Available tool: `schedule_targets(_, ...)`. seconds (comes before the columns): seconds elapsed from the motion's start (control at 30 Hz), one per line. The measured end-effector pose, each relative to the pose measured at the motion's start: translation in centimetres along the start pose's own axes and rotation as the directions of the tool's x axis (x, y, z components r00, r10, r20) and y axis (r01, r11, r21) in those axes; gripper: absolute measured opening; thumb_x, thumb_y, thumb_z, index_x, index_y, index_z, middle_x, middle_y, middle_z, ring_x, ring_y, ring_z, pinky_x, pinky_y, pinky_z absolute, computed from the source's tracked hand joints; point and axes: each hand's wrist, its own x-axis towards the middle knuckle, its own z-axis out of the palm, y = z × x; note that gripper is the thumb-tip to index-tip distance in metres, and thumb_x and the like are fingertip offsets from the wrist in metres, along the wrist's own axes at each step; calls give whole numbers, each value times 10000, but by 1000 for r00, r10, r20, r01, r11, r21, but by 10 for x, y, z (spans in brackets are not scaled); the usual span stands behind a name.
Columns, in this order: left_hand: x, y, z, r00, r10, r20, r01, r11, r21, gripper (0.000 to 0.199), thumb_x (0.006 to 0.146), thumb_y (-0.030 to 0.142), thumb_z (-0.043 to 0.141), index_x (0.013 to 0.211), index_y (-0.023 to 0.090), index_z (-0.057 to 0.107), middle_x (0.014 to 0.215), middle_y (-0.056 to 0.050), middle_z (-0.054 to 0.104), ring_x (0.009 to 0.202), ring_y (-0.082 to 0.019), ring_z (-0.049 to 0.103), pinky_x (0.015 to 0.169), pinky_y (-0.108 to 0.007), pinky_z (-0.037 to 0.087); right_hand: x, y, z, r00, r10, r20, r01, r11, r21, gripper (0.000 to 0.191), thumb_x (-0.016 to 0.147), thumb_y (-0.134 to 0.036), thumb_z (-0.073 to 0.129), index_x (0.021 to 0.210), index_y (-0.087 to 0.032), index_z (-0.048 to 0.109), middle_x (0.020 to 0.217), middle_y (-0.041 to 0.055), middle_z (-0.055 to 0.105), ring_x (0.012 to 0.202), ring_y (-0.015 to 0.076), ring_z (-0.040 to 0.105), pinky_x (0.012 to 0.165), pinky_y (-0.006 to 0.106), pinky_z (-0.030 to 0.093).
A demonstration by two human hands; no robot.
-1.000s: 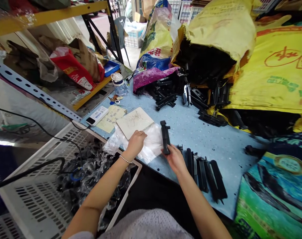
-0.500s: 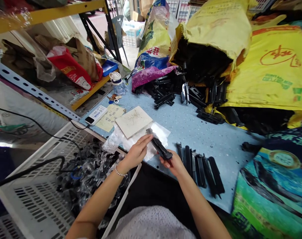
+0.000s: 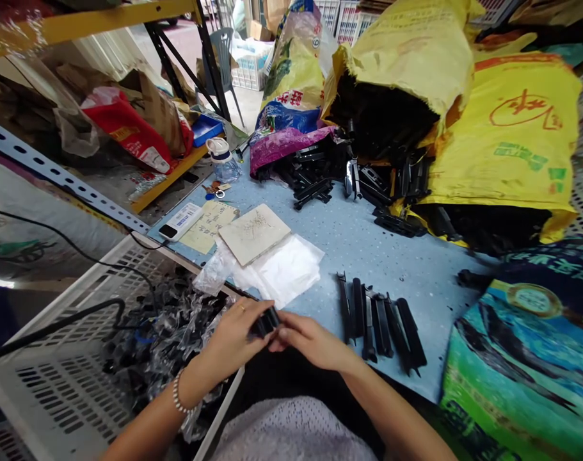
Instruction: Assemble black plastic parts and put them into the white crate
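A black plastic part (image 3: 268, 321) is gripped between both hands, close to my body at the table's near edge; most of it is hidden by fingers. My left hand (image 3: 236, 333) is closed around it, thumb and fingers on either side. From the right, my right hand (image 3: 305, 339) pinches its other end with the fingertips. Right of my hands lies a row of several long black plastic parts (image 3: 380, 320) on the blue table (image 3: 368, 250). Beyond my hands are white plastic sheets (image 3: 291, 266) under a beige board (image 3: 255, 234).
A white crate (image 3: 65, 378) holding black parts in clear film stands at left. Yellow sacks (image 3: 521, 141) spill more black parts at the back. A green-blue sack (image 3: 516, 346) stands right. A handwritten note (image 3: 208, 225), a white device (image 3: 180, 223) and a bottle (image 3: 223, 160) lie left.
Both hands have come down toward my body with the black plastic part. It has turned so that its end shows, and my left hand now wraps round it. The view has shifted slightly.
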Motion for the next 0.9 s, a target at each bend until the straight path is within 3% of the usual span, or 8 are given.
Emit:
schedule_targets(0.17,-32,-46,-25,933,-267,240,256,964,78,468,824,240,592,1282,337,595,1039,-45,691,947,-224,654,863,-347,529,-30,7,-72,987,-99,-125,-17,716,-698,552,866,-95,449,1333,-361,572,1370,16,589,1275,268,524,1096,504,366)
schedule_targets(0.27,-46,-97,-16,772,-502,389,425,864,272,470,731,115,592,1168,267,672,1125,-86,695,1077,-279,638,928,-384,489,-44,20,-133,948,-60,-313,-280,308,-909,648,777,-14,472,1319,-350,585,1541,32,384,1451,353,248,1119,625,238)
schedule_targets(0.4,-42,-137,19,600,-664,446,493,746,447,305,604,27,640,874,136,729,946,-164,723,986,-337,678,874,-416,492,-38,22,-159,994,29,-110,-110,31,-993,636,694,28,513,1218,-310,637,1596,30,268,1485,333,132,1142,616,157)
schedule_targets(0.53,-6,-112,41,646,-549,530,442,835,327,52,739,184,662,720,158,704,766,-91,713,812,-256,696,803,-345,510,-32,10,-148,989,86,-121,-136,199,-971,486,651,-152,693,1131,-192,630,1310,158,594,1292,369,470,1042,491,367)
schedule_targets(0.6,27,-84,52,789,-337,515,359,932,60,207,884,269,541,806,191,716,760,-48,705,744,-185,679,775,-285,512,-30,11,-144,939,119,-324,-344,399,-850,506,691,-328,732,1160,-187,602,1056,138,692,1021,339,631,864,423,476)
schedule_targets(0.7,86,-49,81,985,-115,126,139,969,-203,270,945,235,450,1077,192,682,975,-82,692,864,-186,656,827,-309,511,-27,28,-140,809,69,-584,-418,765,-489,523,792,-521,645,1223,-232,579,1103,109,683,1010,311,630,820,395,490)
schedule_targets(0.8,132,-42,111,986,-147,-81,134,980,-147,151,862,195,600,981,145,677,1043,-136,645,1032,-262,599,936,-412,473,-25,46,-134,684,120,-720,-239,969,-65,398,856,-507,578,1168,-266,626,1191,62,656,1122,271,579,880,391,491)
schedule_targets(0.9,149,-60,120,978,-206,-36,193,955,-225,92,857,170,601,807,156,677,898,-90,666,913,-226,630,880,-379,495,-23,49,-126,708,240,-664,-50,955,291,307,792,-399,692,1059,-248,677,1056,39,689,959,225,632,836,376,525)
